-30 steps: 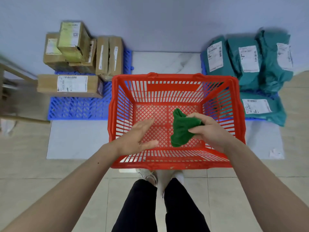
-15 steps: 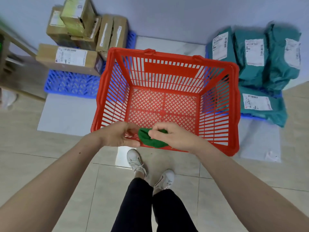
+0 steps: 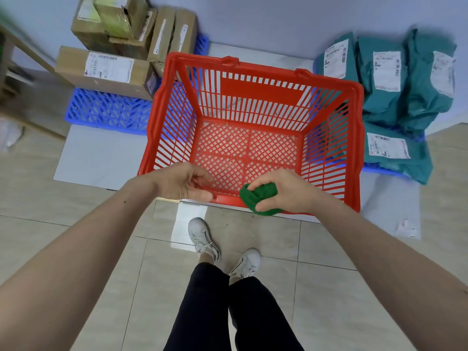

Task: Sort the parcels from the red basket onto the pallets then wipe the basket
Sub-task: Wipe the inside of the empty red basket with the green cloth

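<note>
head view: right hand [image 3: 286,191] presses green cloth [image 3: 258,198] on red basket [image 3: 263,92] rim

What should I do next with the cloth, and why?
Probably slide the cloth rightward along the near rim of the basket. The basket looks empty, the left hand grips that rim as if to steady it, and the right hand presses the bunched cloth onto the same rim.
</note>
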Demonstrator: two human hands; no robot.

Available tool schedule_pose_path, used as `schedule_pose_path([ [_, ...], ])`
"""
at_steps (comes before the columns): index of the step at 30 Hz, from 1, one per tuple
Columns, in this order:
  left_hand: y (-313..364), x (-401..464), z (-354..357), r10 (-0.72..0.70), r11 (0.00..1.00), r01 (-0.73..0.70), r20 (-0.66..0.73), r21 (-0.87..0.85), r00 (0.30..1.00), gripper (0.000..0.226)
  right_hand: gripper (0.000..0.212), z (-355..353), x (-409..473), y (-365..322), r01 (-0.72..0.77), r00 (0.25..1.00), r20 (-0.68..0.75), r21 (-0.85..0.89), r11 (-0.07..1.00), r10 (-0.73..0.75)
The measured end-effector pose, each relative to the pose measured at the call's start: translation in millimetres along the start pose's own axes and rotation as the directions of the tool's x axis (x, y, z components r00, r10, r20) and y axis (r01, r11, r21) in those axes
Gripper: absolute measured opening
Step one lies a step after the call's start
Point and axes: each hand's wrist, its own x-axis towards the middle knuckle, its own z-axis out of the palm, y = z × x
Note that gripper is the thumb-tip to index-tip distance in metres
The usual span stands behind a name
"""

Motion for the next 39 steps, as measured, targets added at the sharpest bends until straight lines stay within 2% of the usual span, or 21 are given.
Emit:
schedule_pose_path([
  [3,1,1,-1,0.018,1.0,-0.018,-0.006,-0.008,1.0,0.099,0.04,-16,-6,6,-0.017,0.999,0.048,-0.021,1.0,0.018],
  [4,1,1,-1,0.016,1.0,-0.017,-0.014,-0.009,1.0,0.098,0.038,-18,-3,5,-0.007,0.999,0.042,-0.028,1.0,0.009],
  [7,2,1,-1,0.022,0.999,-0.022,-0.013,-0.024,1.0,0.099,0.037,-32,7,1,-0.026,0.996,-0.082,-0.043,0.999,0.022],
  [9,4,1,-2,0.022,1.0,-0.022,-0.003,0.002,1.0,0.096,0.037,-41,8,1,-0.012,0.992,-0.125,0.033,0.999,0.016],
  [12,9,5,-1,0.015,0.999,-0.014,-0.011,0.036,1.0,0.079,0.037,-34,1,-3,0.037,0.999,0.001,0.034,0.999,-0.038],
  [14,11,7,1,0.009,0.999,-0.009,0.007,0.048,1.0,0.089,0.038,-18,-3,-4,0.081,0.99,0.119,-0.081,0.993,-0.071],
  [16,13,9,3,-0.005,0.997,0.003,0.026,0.074,1.0,0.093,0.039,-12,-3,-1,0.102,0.986,0.151,-0.201,0.974,-0.072],
  [18,11,11,3,-0.014,0.998,0.012,0.036,0.062,0.999,0.101,0.034,-19,-1,4,0.069,0.994,0.092,-0.206,0.976,-0.051],
  [22,11,12,2,-0.003,0.999,0.002,0.028,0.042,1.0,0.115,0.028,-42,-2,14,-0.018,0.996,-0.092,-0.082,0.996,0.01],
  [24,12,13,2,-0.002,1.0,0.001,0.026,0.03,1.0,0.111,0.026,-40,-7,10,0.01,0.999,-0.039,-0.056,0.998,-0.012],
  [27,15,12,3,0.005,1.0,-0.005,0.031,0.013,1.0,0.106,0.027,-27,-9,1,0.09,0.989,0.133,-0.216,0.972,-0.063],
  [29,15,11,3,-0.01,1.0,0.01,0.02,0.012,1.0,0.105,0.027,-26,-4,5,0.074,0.996,0.07,-0.29,0.954,-0.056],
  [31,15,10,3,-0.014,1.0,0.014,0.008,0.012,1.0,0.104,0.031,-34,-1,13,-0.05,0.995,-0.092,-0.231,0.972,0.029],
  [33,15,10,3,-0.007,1.0,0.007,0.006,0.014,1.0,0.105,0.041,-40,-4,13,-0.097,0.983,-0.157,-0.016,0.995,0.093],
  [34,15,9,3,-0.005,1.0,0.005,0.003,0.01,1.0,0.101,0.047,-40,-6,10,-0.08,0.985,-0.151,0.063,0.995,0.089],
  [36,16,8,3,0.0,1.0,0.0,-0.007,-0.001,1.0,0.097,0.051,-31,-6,-3,-0.036,0.993,-0.105,0.082,0.996,0.045],
  [39,17,5,3,0.001,0.999,0.0,-0.032,0.04,0.999,0.105,0.037,1,3,-19,0.012,0.996,0.088,0.096,0.995,-0.02],
])
